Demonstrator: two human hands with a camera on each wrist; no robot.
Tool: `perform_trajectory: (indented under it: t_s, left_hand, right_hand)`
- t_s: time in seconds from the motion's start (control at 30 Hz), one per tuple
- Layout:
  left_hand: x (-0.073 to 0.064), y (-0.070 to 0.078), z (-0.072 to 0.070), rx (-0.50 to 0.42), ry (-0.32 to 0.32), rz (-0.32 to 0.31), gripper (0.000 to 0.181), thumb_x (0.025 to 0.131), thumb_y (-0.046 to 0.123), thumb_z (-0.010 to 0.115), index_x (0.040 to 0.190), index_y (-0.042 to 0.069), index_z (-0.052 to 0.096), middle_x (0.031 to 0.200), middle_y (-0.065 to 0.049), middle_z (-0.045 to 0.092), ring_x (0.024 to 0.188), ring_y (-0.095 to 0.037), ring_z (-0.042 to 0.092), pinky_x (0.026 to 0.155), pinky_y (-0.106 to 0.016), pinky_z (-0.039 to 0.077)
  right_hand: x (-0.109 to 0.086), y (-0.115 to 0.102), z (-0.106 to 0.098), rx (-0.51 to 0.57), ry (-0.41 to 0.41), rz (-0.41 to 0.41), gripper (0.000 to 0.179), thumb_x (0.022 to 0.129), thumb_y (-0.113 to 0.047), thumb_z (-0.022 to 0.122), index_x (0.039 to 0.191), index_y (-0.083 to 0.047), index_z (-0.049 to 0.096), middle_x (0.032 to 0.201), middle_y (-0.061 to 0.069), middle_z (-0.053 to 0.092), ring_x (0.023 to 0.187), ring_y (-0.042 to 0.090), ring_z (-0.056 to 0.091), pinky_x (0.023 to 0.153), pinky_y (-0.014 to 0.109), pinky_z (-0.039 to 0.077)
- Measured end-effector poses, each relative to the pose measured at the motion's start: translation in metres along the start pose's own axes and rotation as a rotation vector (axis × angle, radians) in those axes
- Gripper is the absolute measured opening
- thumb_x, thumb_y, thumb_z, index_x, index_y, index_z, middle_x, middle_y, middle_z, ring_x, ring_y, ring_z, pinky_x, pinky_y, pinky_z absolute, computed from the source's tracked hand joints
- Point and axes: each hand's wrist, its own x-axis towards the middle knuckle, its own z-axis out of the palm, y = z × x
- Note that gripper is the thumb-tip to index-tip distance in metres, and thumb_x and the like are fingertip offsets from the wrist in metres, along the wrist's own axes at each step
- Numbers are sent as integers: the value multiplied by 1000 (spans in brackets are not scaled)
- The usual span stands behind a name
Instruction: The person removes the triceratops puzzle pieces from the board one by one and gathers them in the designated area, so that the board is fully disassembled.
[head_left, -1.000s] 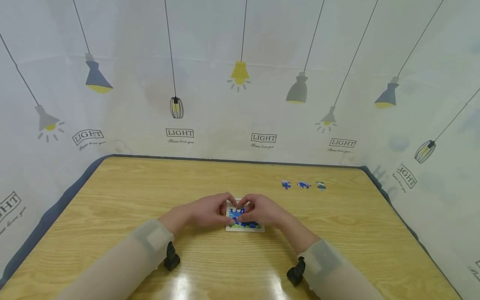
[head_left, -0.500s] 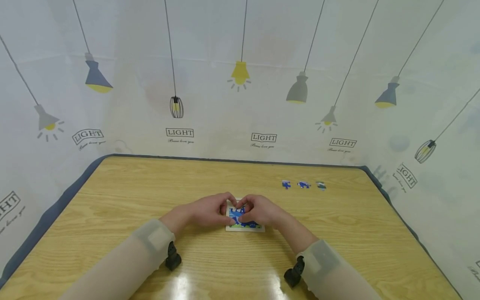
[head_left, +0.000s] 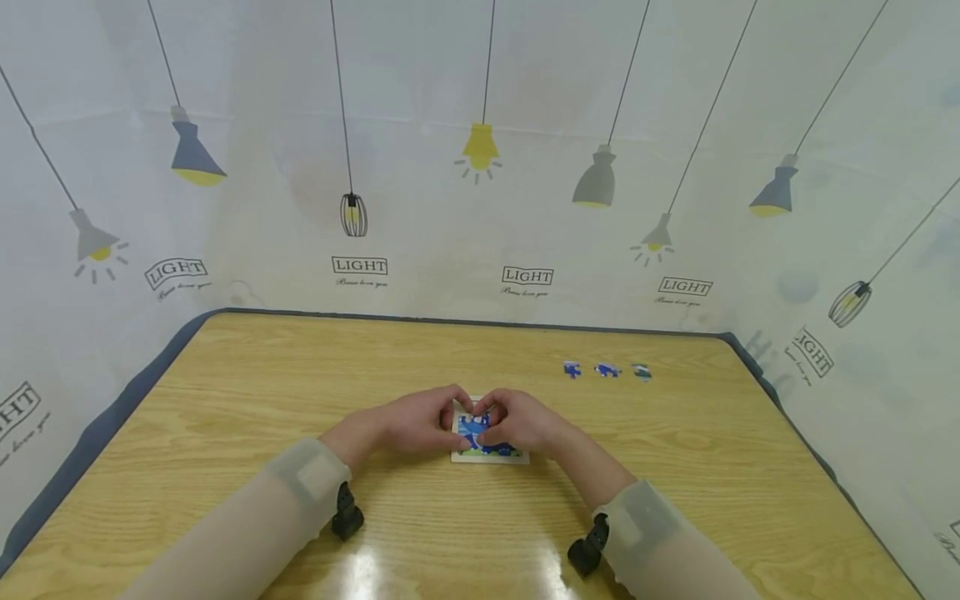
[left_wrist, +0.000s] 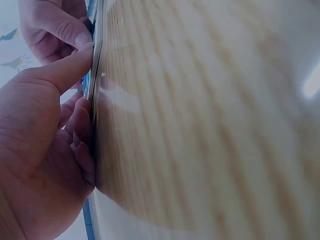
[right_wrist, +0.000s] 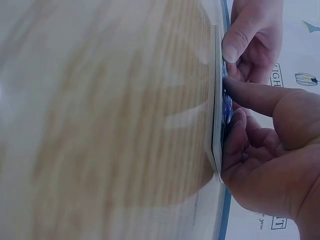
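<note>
Puzzle (head_left: pixel 501 451): flat on the table (head_left: pixel 420 533), between both hands and partly covered
Left hand (head_left: pixel 420 422): half-curled, thumb tip on the puzzle, can't tell if it's pinching anything
Right hand (head_left: pixel 525 423): pretty much the same, thumb on the picture, grip hidden
Loose pieces (head_left: pixel 607 369): three in a row, beyond the right hand
Changed: basically nothing in the last second, so no piece added, probably just pressing
Wrist cams: show fingers tucked low by the puzzle's edge; only head view gets those loose pieces
</note>
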Motion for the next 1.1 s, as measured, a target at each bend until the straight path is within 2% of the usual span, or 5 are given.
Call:
perform_trajectory:
  t_s: [0.3,0.6,0.9,1.1]
  left_hand:
    - [0,3,-2,2,-6,-4,49,102,39,80,142,21,58,100,-3,62,87,-16,57,81,-35,48]
    - [-2,4,-3,-29,-5,-14,54,101,37,82,144,17,56,101,-3,62,88,-16,57,81,-33,47]
    - [0,2,-4,-13,-5,-5,54,101,37,82,144,16,55,101,-3,61,87,-15,56,81,-33,46]
    - [0,3,-4,-13,-6,-18,53,101,35,82,143,17,56,101,-2,61,86,-14,55,81,-33,46]
  right_hand:
    - [0,1,1,18,0,1,25,99,-10,82,121,-12,69,102,6,62,93,21,55,85,34,45]
    - [0,2,1,7,-1,-3,28,102,-12,78,129,-11,72,99,6,63,88,20,56,79,33,45]
    - [1,0,2,13,14,2,24,101,-9,78,123,-12,68,102,6,64,92,20,57,82,33,46]
    - [0,5,-1,39,10,-20,18,102,-18,80,116,-14,68,102,4,65,91,20,58,82,33,47]
